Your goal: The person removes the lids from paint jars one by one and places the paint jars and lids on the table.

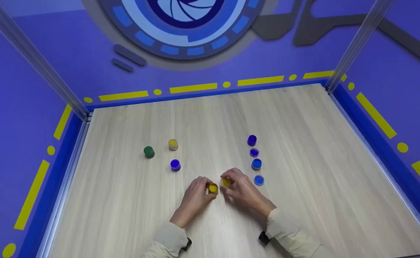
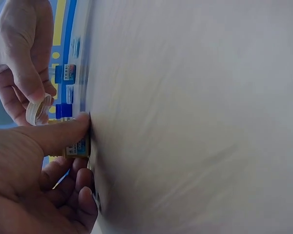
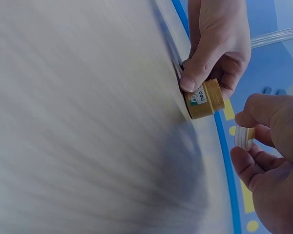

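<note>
My left hand [image 1: 197, 194] grips a small yellow paint jar [image 3: 200, 101] by its sides, low on the table. The jar has no lid on, and its yellow paint faces up in the head view. Just to the right, my right hand [image 1: 244, 188] pinches a clear round lid [image 3: 244, 137] with yellow on its inside between thumb and fingers. The lid is held apart from the jar, a little above the table. In the left wrist view the left thumb covers part of the jar's label.
Left of the hands stand a green jar [image 1: 149, 152], a yellow-topped jar [image 1: 173, 144] and a purple jar [image 1: 175, 165]. To the right, in a column, are a purple jar [image 1: 252, 140], a purple lid [image 1: 254, 152], a blue jar [image 1: 256, 164] and a blue lid [image 1: 259, 180]. Walls enclose the table.
</note>
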A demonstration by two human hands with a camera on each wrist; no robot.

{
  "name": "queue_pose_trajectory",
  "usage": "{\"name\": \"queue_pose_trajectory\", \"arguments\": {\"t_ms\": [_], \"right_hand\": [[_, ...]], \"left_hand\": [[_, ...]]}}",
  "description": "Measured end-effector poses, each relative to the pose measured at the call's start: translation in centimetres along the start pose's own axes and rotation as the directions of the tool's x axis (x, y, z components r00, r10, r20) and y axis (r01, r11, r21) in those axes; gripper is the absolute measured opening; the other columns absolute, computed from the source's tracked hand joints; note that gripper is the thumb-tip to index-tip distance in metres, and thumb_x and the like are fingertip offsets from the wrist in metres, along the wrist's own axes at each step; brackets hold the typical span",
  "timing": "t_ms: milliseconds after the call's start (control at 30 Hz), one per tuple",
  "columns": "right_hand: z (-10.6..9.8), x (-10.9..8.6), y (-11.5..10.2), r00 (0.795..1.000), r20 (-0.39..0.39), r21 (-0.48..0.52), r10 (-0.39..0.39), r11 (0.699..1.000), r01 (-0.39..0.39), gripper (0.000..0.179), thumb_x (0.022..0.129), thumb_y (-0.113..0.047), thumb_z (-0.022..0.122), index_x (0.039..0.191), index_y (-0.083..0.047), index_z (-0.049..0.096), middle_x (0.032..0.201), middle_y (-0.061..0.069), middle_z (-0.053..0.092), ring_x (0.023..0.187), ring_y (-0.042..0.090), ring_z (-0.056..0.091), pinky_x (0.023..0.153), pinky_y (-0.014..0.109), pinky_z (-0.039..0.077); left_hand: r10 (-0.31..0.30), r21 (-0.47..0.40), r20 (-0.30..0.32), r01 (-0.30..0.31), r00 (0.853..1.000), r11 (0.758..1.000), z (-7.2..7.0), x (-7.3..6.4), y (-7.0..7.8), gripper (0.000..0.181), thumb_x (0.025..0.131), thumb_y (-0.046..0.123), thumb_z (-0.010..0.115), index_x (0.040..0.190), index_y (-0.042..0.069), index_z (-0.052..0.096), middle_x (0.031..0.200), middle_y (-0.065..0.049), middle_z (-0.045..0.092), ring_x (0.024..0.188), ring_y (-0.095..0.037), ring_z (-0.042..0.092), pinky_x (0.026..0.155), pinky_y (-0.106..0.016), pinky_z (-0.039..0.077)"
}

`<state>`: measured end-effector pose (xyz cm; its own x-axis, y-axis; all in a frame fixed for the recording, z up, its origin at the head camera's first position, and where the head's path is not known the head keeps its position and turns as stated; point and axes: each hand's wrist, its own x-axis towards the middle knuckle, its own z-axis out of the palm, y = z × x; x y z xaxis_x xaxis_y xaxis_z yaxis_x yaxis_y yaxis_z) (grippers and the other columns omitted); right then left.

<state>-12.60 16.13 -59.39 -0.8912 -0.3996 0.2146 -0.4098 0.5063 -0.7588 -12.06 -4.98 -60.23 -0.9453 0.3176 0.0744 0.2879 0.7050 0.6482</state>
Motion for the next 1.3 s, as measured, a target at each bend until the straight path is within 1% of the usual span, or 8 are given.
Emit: {"name": "queue_pose_trajectory", "arguments": {"t_ms": [100, 200, 333, 433, 667, 867, 1033, 1300], "right_hand": [[-0.1, -0.2, 0.1, 1.000, -0.001, 0.003, 0.025, 1.000, -0.025, 0.035, 0.087, 0.000, 0.079, 0.120, -0.001, 0.067, 0.112, 0.003, 0.062, 0.099, 0.017, 0.062, 0.086, 0.034, 0.056], [-0.3, -0.5, 0.1, 0.998, -0.006, -0.001, 0.058, 0.998, -0.058, 0.036, 0.087, -0.001, 0.078, 0.121, -0.003, 0.067, 0.113, 0.001, 0.062, 0.101, 0.016, 0.062, 0.088, 0.036, 0.056], [-0.6, -0.9, 0.4, 0.998, -0.027, -0.001, 0.064, 0.998, -0.064, 0.036, 0.087, 0.001, 0.077, 0.122, -0.004, 0.067, 0.116, 0.001, 0.063, 0.103, 0.017, 0.063, 0.091, 0.038, 0.056], [-0.9, -1.2, 0.8, 0.997, -0.047, 0.007, 0.055, 0.998, -0.055, 0.035, 0.088, 0.001, 0.076, 0.121, -0.005, 0.067, 0.117, 0.001, 0.063, 0.104, 0.017, 0.062, 0.093, 0.037, 0.055], [-1.2, -1.7, 1.3, 0.996, -0.078, 0.024, 0.034, 0.999, -0.032, 0.034, 0.088, 0.002, 0.076, 0.120, -0.003, 0.067, 0.115, 0.003, 0.063, 0.102, 0.017, 0.062, 0.090, 0.036, 0.055], [-1.3, -1.9, 1.3, 0.996, -0.093, 0.032, 0.016, 0.999, -0.014, 0.037, 0.084, 0.006, 0.075, 0.119, -0.005, 0.066, 0.114, 0.003, 0.063, 0.100, 0.018, 0.062, 0.087, 0.037, 0.056], [-1.5, -1.9, 1.5, 0.996, -0.089, 0.039, 0.026, 0.999, -0.022, 0.036, 0.085, 0.006, 0.075, 0.118, -0.005, 0.066, 0.112, 0.002, 0.063, 0.100, 0.018, 0.062, 0.087, 0.039, 0.055], [-1.8, -2.0, 1.5, 0.996, -0.077, 0.052, 0.053, 0.997, -0.049, 0.037, 0.085, 0.006, 0.074, 0.119, -0.005, 0.064, 0.113, 0.001, 0.063, 0.101, 0.017, 0.061, 0.088, 0.038, 0.055]], "left_hand": [[-0.021, 0.023, -0.005, 0.021, 1.000, 1.000, 0.1, 0.2, 0.3, 0.034, 0.080, 0.011, 0.089, 0.105, 0.007, 0.066, 0.097, -0.002, 0.061, 0.092, -0.021, 0.058, 0.083, -0.039, 0.049], [-0.059, 0.037, 0.006, 0.059, 0.998, 0.998, 0.2, 0.3, 0.8, 0.040, 0.081, 0.010, 0.089, 0.113, 0.004, 0.066, 0.105, -0.006, 0.062, 0.099, -0.024, 0.061, 0.090, -0.042, 0.050], [-0.062, 0.040, 0.013, 0.061, 0.998, 0.997, 0.3, 0.5, 1.1, 0.045, 0.081, 0.008, 0.088, 0.119, 0.000, 0.065, 0.111, -0.010, 0.063, 0.105, -0.027, 0.063, 0.094, -0.044, 0.051], [-0.049, 0.030, 0.009, 0.048, 0.999, 0.998, 0.4, 0.7, 1.1, 0.041, 0.082, 0.006, 0.086, 0.117, 0.000, 0.066, 0.110, -0.010, 0.063, 0.104, -0.027, 0.063, 0.094, -0.044, 0.051], [-0.054, -0.031, 0.011, 0.054, 0.998, 0.998, 0.6, 1.4, 1.1, 0.032, 0.083, 0.005, 0.084, 0.110, 0.000, 0.067, 0.104, -0.007, 0.062, 0.100, -0.025, 0.062, 0.093, -0.043, 0.051], [-0.031, -0.053, -0.020, 0.029, 0.999, 0.998, 0.7, 2.6, 0.9, 0.030, 0.083, 0.003, 0.084, 0.107, 0.000, 0.067, 0.103, -0.008, 0.061, 0.098, -0.025, 0.061, 0.092, -0.043, 0.052], [-0.046, -0.074, -0.027, 0.044, 0.999, 0.996, 0.8, 3.9, 0.8, 0.029, 0.083, 0.003, 0.084, 0.106, -0.001, 0.067, 0.103, -0.009, 0.061, 0.098, -0.026, 0.062, 0.092, -0.044, 0.052], [-0.053, -0.014, -0.036, 0.052, 0.998, 0.999, 0.9, 6.5, 0.7, 0.030, 0.082, 0.006, 0.086, 0.108, 0.000, 0.070, 0.103, -0.011, 0.064, 0.098, -0.028, 0.064, 0.092, -0.044, 0.051]]}}
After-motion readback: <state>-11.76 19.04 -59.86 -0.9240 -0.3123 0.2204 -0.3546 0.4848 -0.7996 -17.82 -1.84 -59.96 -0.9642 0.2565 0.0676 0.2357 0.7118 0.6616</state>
